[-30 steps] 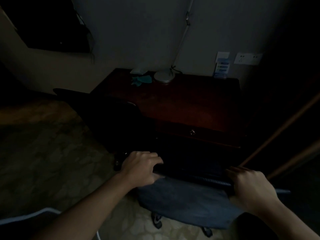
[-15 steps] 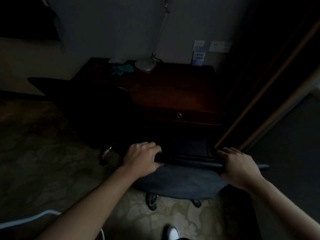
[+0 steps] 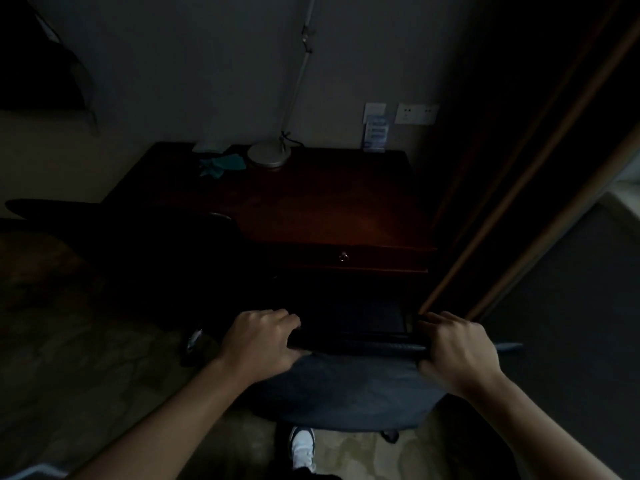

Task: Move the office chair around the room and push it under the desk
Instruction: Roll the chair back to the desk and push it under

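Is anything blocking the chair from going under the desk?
Nothing visible does. Both hands, left hand and right hand, grip the chair backrest, facing the desk opening, which is too dark to see fully.

The desk (image 3: 311, 209) is dark reddish wood with a dull sheen. On it, the lamp base (image 3: 269, 154) looks like brushed metal. Before the desk, the office chair (image 3: 349, 386) back seems matt grey cloth.

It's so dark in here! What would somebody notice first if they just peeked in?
Probably the two bare hands low in the middle, the left hand and right hand, each gripping the top edge of the office chair. Just beyond stands the dark reddish desk against the wall, with a round lamp base at its back edge. A white shoe peeks out at the bottom.
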Motion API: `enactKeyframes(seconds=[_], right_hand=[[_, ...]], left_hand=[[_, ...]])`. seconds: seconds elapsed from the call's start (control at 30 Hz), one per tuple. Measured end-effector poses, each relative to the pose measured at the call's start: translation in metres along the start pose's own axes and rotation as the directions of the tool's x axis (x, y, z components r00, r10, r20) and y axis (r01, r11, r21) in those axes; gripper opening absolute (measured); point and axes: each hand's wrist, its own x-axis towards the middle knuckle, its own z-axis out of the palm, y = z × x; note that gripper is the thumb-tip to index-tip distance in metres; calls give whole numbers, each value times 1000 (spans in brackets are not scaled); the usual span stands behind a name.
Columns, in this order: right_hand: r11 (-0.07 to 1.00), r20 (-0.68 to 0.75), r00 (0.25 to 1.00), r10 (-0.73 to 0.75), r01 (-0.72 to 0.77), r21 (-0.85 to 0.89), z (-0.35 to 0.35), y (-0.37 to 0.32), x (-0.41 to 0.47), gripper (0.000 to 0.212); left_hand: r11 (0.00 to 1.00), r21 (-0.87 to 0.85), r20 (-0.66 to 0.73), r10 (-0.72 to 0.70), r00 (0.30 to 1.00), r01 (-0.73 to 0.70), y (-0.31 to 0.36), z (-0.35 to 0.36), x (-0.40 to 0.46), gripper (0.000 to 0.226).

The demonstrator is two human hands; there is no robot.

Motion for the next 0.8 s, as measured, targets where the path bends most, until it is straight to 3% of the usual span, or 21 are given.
enactKeyframes(seconds=[0.43,0.63,0.8], right_hand=[[999,25,1000,7,-6,-40,-9,17,72,60],[999,14,1000,21,-21,-31,-12,30,94,45],[998,31,998,57,-56,-38,-14,43,107,62]], left_hand=[[997,52,-23,-51,998,52,-21,0,46,46],[993,37,-26,-107,994,108,-18,8,61,44],[989,65,-56,-129,990,132,-4,12,71,44]])
